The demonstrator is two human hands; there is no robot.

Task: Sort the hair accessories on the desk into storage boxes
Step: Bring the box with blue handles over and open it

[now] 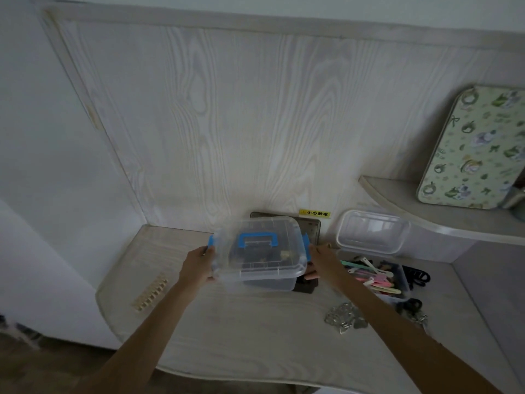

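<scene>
Above the desk (227,336), left hand (199,265) and right hand (324,263) clamped the lidded clear box (258,251) by its short ends, long axis running left-right, blue handle (258,239) upward.

My view is dim and bluish, soft all over, with faint shadows under my arms; wide-angle bending curves the desk (255,345) edges.

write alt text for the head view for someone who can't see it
Both hands hold a clear lidded storage box with blue handle and latches over a pale wood desk, left hand and right hand on its sides. To its right an open clear box holds pastel hair clips, with silver metal clips loose on the desk.
</scene>
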